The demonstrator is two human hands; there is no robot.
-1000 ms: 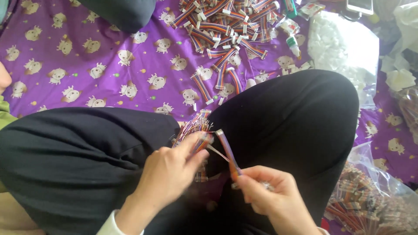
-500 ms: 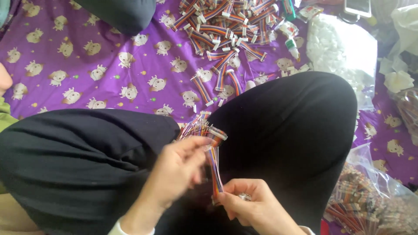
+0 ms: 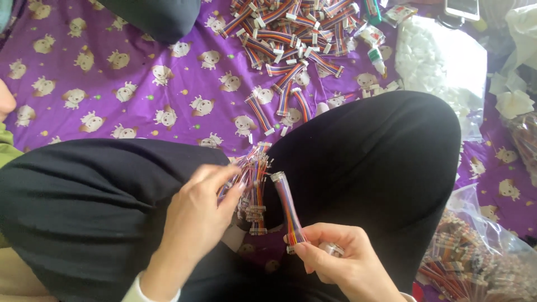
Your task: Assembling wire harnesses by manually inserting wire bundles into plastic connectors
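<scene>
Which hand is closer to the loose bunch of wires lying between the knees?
Left. The left hand touches the bunch of wires with its fingertips; the right hand sits lower and apart, holding a single ribbon cable.

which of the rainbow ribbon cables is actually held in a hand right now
The single rainbow cable pinched upright in the right hand. The heap of cables lies on the purple cloth, untouched, while the left hand reaches a loose bundle.
</scene>
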